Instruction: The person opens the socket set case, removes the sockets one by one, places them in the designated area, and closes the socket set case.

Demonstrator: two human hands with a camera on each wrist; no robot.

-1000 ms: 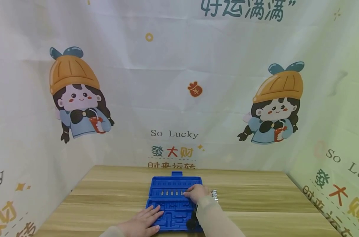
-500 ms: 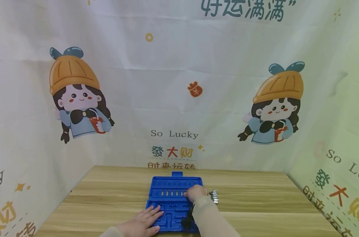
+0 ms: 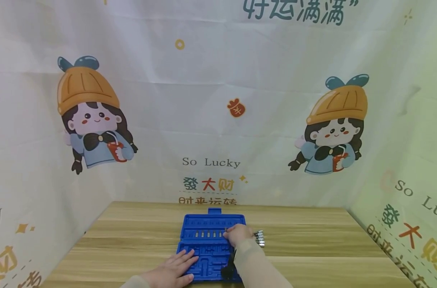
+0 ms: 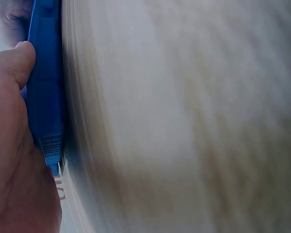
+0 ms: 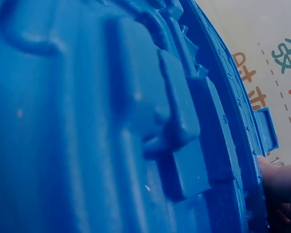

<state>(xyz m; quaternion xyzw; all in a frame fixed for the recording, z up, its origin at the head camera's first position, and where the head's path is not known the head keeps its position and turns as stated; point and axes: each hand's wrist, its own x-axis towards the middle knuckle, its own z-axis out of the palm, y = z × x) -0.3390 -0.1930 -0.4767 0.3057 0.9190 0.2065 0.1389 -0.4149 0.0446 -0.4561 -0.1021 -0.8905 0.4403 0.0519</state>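
Note:
An open blue plastic tool case (image 3: pixel 204 264) lies on the table with moulded recesses in both halves. Several small metal screwdriver bits (image 3: pixel 208 234) stand in a row in its far half. My left hand (image 3: pixel 171 270) rests spread on the case's near left part; in the left wrist view its thumb (image 4: pixel 22 63) lies at the case's edge. At the right end of the bit row, my right hand (image 3: pixel 239 235) pinches a small bit between thumb and fingertips, mostly hidden by them. The right wrist view shows that hand's fingers (image 5: pixel 281 182) at the case's far side.
Several silver sockets (image 3: pixel 259 238) lie in a bunch on the wooden table (image 3: pixel 312 240), just right of the case. The black wrist camera (image 3: pixel 227 270) hangs over the case's near right part. A printed cloth (image 3: pixel 211 132) encloses the table behind and at the sides.
My right forearm has shifted slightly left, and more of the sockets show. The fingertips stay at the end of the bit row. My left hand keeps its place on the case.

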